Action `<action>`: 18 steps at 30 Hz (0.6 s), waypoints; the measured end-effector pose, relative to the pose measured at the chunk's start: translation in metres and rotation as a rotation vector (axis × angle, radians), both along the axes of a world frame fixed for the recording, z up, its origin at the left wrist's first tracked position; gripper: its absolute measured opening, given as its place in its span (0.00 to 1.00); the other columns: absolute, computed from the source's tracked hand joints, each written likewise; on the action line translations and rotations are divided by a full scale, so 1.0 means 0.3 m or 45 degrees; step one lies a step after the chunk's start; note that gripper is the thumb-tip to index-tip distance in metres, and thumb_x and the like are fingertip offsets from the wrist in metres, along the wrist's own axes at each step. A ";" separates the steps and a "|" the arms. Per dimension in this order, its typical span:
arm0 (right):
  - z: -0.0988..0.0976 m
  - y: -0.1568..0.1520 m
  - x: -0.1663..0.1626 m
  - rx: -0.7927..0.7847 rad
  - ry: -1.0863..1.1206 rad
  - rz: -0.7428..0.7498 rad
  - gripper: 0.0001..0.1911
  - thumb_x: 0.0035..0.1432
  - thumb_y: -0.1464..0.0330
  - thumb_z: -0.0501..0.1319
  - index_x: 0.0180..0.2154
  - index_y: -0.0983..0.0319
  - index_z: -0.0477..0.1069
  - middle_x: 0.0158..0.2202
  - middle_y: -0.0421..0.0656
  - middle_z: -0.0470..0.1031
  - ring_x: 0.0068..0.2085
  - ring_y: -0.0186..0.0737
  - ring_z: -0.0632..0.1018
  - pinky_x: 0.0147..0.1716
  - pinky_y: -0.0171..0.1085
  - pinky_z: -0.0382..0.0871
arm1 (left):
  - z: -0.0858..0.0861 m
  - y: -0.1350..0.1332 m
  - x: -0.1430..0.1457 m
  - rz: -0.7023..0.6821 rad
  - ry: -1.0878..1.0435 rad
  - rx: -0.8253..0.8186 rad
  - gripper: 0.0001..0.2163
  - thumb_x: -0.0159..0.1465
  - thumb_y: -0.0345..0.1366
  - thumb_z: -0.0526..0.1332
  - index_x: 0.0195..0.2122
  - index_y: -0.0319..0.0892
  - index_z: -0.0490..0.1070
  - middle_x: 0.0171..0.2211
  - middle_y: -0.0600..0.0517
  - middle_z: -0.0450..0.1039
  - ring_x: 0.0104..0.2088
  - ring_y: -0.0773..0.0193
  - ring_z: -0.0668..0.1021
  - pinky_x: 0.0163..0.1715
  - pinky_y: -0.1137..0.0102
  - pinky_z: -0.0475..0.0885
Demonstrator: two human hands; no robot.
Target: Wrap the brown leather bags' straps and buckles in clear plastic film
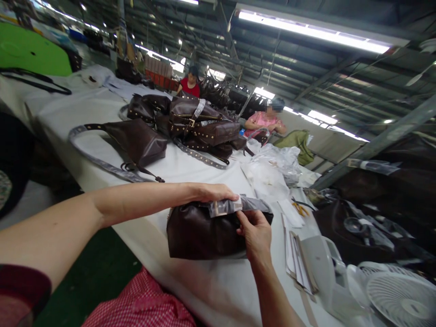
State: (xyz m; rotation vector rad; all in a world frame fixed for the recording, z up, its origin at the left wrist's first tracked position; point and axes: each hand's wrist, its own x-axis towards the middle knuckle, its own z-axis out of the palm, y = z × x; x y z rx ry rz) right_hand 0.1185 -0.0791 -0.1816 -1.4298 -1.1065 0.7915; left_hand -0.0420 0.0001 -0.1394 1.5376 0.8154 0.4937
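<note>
A dark brown leather handbag [204, 236] lies in front of me near the edge of the white-covered table. Along its top runs a strap wrapped in clear plastic [221, 208], with a metal buckle under the film. My left hand [216, 192] reaches over the bag from behind, its fingers closed on the wrapped strap. Closer to me, my right hand [255, 229] pinches the lower edge of the same strap between thumb and fingers. A small white piece shows between the fingertips of both hands; what it is I cannot tell.
Several brown studded bags [200, 122] are heaped further back, with a single bag [136, 138] to their left. Crumpled clear plastic [272, 168], orange-handled pliers [299, 209], papers [296, 263] and a white fan [398, 295] are on the right. Two people work beyond.
</note>
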 end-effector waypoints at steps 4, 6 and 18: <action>0.002 -0.006 0.006 -0.108 0.007 0.014 0.21 0.42 0.52 0.69 0.24 0.64 0.72 0.17 0.34 0.63 0.16 0.25 0.59 0.12 0.28 0.52 | -0.005 0.000 0.009 0.009 -0.001 0.015 0.13 0.56 0.44 0.59 0.26 0.38 0.70 0.22 0.55 0.68 0.25 0.68 0.65 0.26 0.72 0.60; 0.011 -0.011 0.002 -0.188 0.117 0.049 0.21 0.39 0.54 0.70 0.24 0.65 0.72 0.14 0.31 0.57 0.16 0.24 0.55 0.12 0.27 0.47 | -0.006 -0.002 0.012 0.003 -0.002 -0.004 0.13 0.56 0.45 0.59 0.26 0.38 0.69 0.22 0.56 0.68 0.25 0.68 0.66 0.27 0.72 0.61; 0.020 -0.045 0.003 -0.316 1.450 0.752 0.21 0.46 0.73 0.68 0.20 0.61 0.54 0.17 0.27 0.52 0.15 0.20 0.48 0.10 0.21 0.46 | -0.004 -0.019 -0.002 -0.182 -0.038 -0.034 0.15 0.56 0.48 0.59 0.29 0.39 0.68 0.24 0.56 0.67 0.25 0.68 0.66 0.27 0.71 0.62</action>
